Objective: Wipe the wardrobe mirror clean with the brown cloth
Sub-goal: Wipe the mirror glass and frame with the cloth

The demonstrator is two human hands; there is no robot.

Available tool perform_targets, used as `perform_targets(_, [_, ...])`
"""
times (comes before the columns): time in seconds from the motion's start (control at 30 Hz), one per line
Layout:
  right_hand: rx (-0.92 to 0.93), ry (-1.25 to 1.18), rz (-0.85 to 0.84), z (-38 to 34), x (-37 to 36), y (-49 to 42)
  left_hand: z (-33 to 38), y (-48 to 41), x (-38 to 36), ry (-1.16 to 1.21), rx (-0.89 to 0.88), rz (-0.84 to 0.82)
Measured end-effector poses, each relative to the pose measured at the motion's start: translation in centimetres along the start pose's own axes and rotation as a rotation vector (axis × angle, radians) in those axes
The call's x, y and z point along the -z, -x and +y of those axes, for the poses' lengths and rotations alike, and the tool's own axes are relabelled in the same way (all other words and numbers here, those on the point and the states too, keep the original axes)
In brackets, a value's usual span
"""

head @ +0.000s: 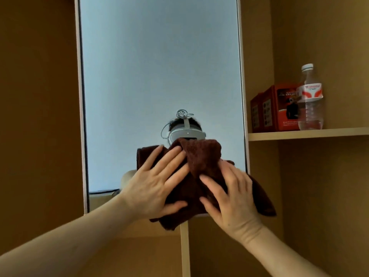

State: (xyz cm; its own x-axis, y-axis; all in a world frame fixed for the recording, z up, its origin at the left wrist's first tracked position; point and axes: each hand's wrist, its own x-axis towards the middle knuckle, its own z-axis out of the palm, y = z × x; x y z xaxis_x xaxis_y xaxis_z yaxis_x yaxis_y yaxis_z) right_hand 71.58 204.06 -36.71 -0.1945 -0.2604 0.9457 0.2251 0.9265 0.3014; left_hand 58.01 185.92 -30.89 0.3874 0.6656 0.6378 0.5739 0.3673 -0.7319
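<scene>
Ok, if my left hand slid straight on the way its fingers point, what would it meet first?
Your left hand lies flat on the brown cloth, fingers pointing up and right. It would probably meet the cloth's bunched fold just beyond the fingertips first, then bare mirror glass.

One tall rectangular wardrobe mirror (159, 66) with a pale metal frame is counted. One dark brown terry cloth (201, 156) is seen. Two bare hands are counted, the left hand (153, 188) and the right hand (233, 198). One light wooden shelf (299, 134) is seen, on which two red printed cartons (279, 108) and one clear plastic bottle (311, 100) with a white cap are counted. One white headset (187, 134) is reflected in the glass.
</scene>
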Motion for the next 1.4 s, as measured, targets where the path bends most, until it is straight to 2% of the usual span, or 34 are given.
perform_targets(0.17, [0.05, 0.048, 0.053, 3.7, 1.3, -9.1, -4.9, -5.2, 1.8, -0.062, 0.131, 0.05])
perform_targets(0.27, [-0.031, 0.076, 0.066, 3.6, 1.5, -12.3, -5.7, -7.1, 2.6, -0.059, 0.253, 0.051])
perform_targets(0.33, [-0.096, 0.044, 0.098, 2.7, 1.1, -11.4, -4.8, -6.7, 2.4, -0.04, 0.276, 0.071])
perform_targets(0.47, [-0.124, -0.028, 0.108, 0.1, -0.4, -3.5, -1.1, -2.4, 0.9, -0.001, 0.147, 0.069])
perform_targets(0.57, [-0.07, -0.054, 0.023, -1.1, -0.5, 1.7, 1.2, 0.7, 0.2, 0.008, 0.048, -0.012])
perform_targets(0.7, [0.001, -0.053, -0.013, -0.2, 0.2, 1.2, 0.2, 0.4, 0.3, 0.001, -0.055, -0.005])
perform_targets(0.77, [0.018, -0.055, 0.011, 0.9, 0.6, -1.7, -1.7, -1.4, 0.8, -0.021, -0.039, 0.014])
perform_targets(0.9, [-0.037, -0.028, 0.073, 2.9, 1.3, -9.1, -5.2, -5.5, 2.2, -0.074, 0.123, 0.032])
perform_targets(1.03, [-0.132, -0.041, 0.112, 1.9, 0.9, -9.5, -4.1, -5.8, 2.2, -0.049, 0.22, 0.054])
perform_targets(1.13, [-0.166, -0.084, 0.104, 0.1, 0.1, -4.2, -1.3, -3.0, 1.1, -0.027, 0.159, 0.044])
perform_targets(1.27, [-0.148, -0.116, -0.045, -1.8, 0.2, 3.6, 2.1, 1.0, -0.1, 0.001, -0.004, -0.034])
perform_targets(1.4, [-0.08, -0.105, -0.096, -0.4, 1.2, 2.3, 0.5, 0.0, -0.2, -0.003, -0.092, -0.001])
